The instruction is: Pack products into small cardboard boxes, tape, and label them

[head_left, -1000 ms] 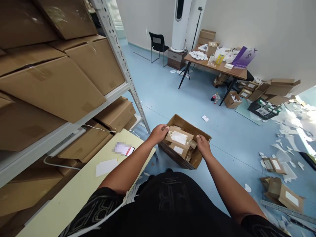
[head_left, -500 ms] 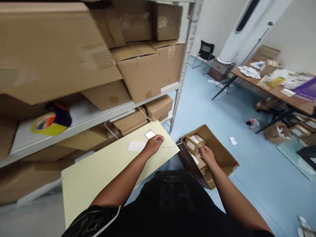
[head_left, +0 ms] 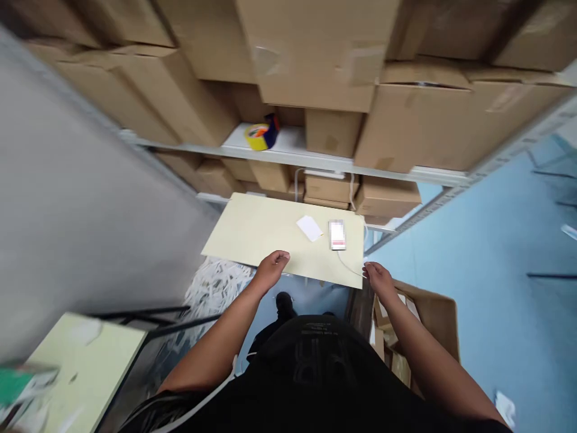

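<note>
My left hand [head_left: 270,270] hovers by the near edge of the pale yellow board [head_left: 261,225]. Its fingers are curled in towards the thumb, and nothing shows in them. At the board's right corner, my right hand [head_left: 379,280] hangs with loosely bent fingers slightly apart, holding nothing visible. A white cable [head_left: 349,267] runs from the phone [head_left: 337,235] towards that hand; whether they touch, I cannot tell. Left of the phone lies a stack of white slips [head_left: 309,228]. Below my right forearm stands an open carton [head_left: 439,328] with small brown boxes [head_left: 401,368] inside.
Shelves [head_left: 288,157] packed with cardboard boxes [head_left: 315,54] rise behind the board. A yellow tape roll with a dark dispenser [head_left: 262,133] sits on one shelf. Shredded paper [head_left: 216,282] lies at the left. Another pale table [head_left: 90,361] is at the lower left.
My view has swung left to face the board and shelves. My right hand has gone from over the small boxes in the carton to the board's corner. My left hand is now away from the phone.
</note>
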`<action>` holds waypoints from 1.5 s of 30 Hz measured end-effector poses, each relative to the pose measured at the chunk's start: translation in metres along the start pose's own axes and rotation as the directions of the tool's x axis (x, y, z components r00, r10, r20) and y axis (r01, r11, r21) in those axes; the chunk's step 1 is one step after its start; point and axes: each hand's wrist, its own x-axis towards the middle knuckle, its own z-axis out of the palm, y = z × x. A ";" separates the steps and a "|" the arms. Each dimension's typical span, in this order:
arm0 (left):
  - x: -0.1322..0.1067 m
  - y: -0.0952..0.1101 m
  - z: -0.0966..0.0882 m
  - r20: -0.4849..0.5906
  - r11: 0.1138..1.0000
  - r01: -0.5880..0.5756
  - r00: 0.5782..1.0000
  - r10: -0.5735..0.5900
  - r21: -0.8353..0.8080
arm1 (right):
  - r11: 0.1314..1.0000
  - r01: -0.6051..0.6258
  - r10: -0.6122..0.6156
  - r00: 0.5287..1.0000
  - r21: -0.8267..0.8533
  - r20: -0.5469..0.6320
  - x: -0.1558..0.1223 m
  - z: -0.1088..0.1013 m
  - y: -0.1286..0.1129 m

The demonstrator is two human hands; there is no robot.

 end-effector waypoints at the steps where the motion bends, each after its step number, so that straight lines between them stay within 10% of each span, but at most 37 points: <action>1: -0.015 -0.006 -0.009 -0.043 1.000 0.004 0.999 -0.004 -0.005 | 1.000 -0.021 0.019 0.998 0.023 0.052 0.001 0.011 -0.005; 10: -0.148 -0.098 -0.109 -0.431 0.986 0.057 0.894 -0.120 -0.155 | 0.991 0.132 -0.104 0.892 -0.033 0.440 -0.034 0.147 -0.089; 19: -0.286 -0.232 -0.214 -0.603 0.954 0.099 0.755 -0.257 -0.282 | 0.952 0.282 -0.135 0.733 -0.117 0.666 -0.155 0.332 -0.113; 27: -0.380 -0.313 -0.279 -0.685 0.893 0.110 0.603 -0.409 -0.436 | 0.824 0.548 -0.159 0.470 -0.145 0.868 -0.269 0.470 -0.132; 36: -0.414 -0.374 -0.304 -0.684 0.778 0.124 0.405 -0.606 -0.616 | 0.723 0.673 -0.016 0.244 -0.157 0.970 -0.307 0.603 -0.152; 45: -0.384 -0.412 -0.361 -0.663 0.705 0.287 0.242 -0.708 -0.648 | 0.646 0.763 0.098 -0.055 -0.022 0.994 -0.347 0.749 -0.189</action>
